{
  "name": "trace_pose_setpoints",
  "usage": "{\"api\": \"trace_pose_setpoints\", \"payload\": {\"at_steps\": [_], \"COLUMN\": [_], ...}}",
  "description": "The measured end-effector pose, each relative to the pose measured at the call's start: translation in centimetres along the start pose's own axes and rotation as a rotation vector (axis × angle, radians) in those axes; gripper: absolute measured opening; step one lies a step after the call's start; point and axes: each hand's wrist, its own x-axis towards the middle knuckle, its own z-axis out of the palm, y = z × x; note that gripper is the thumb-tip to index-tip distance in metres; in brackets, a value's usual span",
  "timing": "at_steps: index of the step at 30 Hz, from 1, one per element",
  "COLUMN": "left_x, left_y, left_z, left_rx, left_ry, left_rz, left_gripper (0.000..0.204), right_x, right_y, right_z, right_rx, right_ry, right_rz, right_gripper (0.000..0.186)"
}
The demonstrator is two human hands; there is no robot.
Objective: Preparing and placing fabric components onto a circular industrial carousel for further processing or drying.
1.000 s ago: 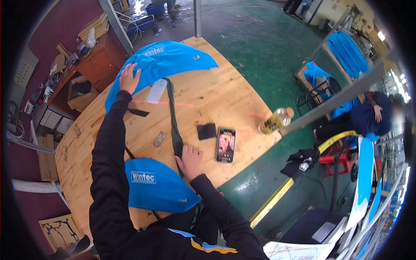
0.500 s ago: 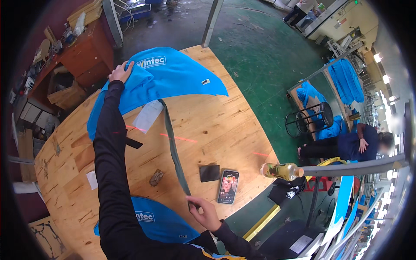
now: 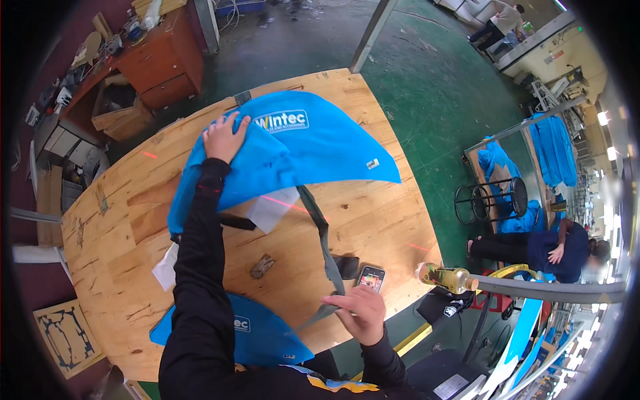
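Observation:
My left hand (image 3: 225, 141) grips the folded upper part of a blue fabric cover (image 3: 337, 147), which has a printed patch. My right hand (image 3: 361, 313) pinches a long grey-green strap (image 3: 323, 243) that runs from under that cover. A second blue piece (image 3: 263, 330) lies at the table's near edge, partly behind my left arm. Under the upper cover are a white sheet (image 3: 270, 210) and a dark strip. A dark square (image 3: 345, 267) and a phone (image 3: 370, 279), partly behind my right hand, lie right of the strap.
A bottle (image 3: 445, 277) lies by a metal rail (image 3: 547, 287) at the wooden table's (image 3: 113, 273) right edge. A bent-over person (image 3: 553, 250), stools (image 3: 497, 200) and racks of blue fabric (image 3: 557, 150) are beyond. A wooden desk (image 3: 157, 60) stands back left, another person (image 3: 500, 27) back right.
The upper cover has shifted on the table with my left hand still on it. My right hand has lifted the strap and its fingers have moved. The bottle went from upright to lying down.

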Motion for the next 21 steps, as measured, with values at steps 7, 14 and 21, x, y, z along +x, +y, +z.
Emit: {"api": "trace_pose_setpoints", "payload": {"at_steps": [7,14,21], "left_x": [0.1,11.8,11.3], "left_y": [1.0,-3.4,-0.6], "left_z": [-3.3,5.8,6.1], "left_rx": [-0.14,-0.008,-1.241], "left_ry": [-0.305,-0.377,-0.445], "left_rz": [-0.154,-0.048,-0.261], "left_gripper": [0.067,0.071,0.059], "right_x": [1.0,8.9,19.3], "right_y": [0.1,-1.3,4.1], "right_z": [-0.4,0.0,-1.0], "right_rx": [0.192,1.225,1.084], "right_ry": [0.362,0.675,0.474], "right_rz": [0.062,0.407,0.172], "right_gripper": [0.026,0.031,0.035]}}
